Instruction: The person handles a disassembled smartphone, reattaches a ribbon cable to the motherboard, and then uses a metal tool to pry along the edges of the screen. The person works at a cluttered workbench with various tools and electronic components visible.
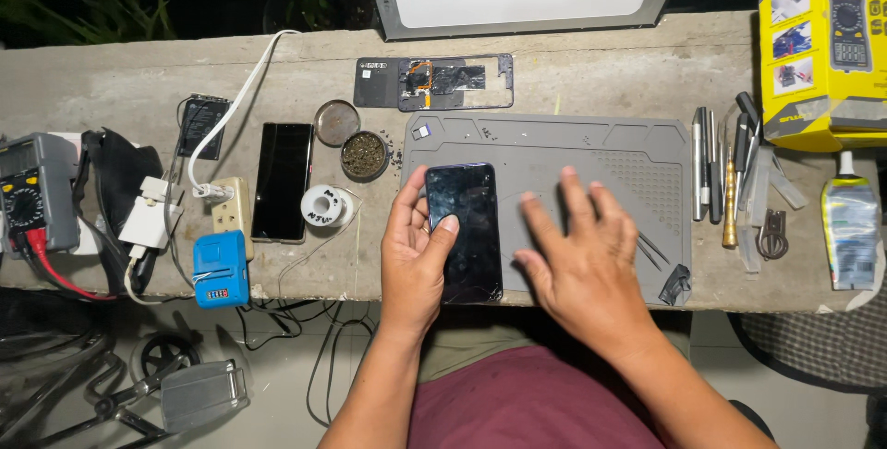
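My left hand [414, 250] grips a dark smartphone [467, 236] along its left edge, thumb resting on the glass. The phone lies on the near left part of a grey work mat [591, 149]. My right hand [577, 260] hovers just right of the phone with fingers spread, palm down over the mat, holding nothing. A phone back frame [434, 82] with exposed parts lies beyond the mat.
Another dark phone [281, 181], a solder spool [323, 205], two round tins [364, 154], a blue box [221, 269], a multimeter [32, 192] and a white charger [148, 218] sit left. Screwdrivers and tweezers [725, 172], a yellow box [822, 56] and a pouch [850, 227] sit right.
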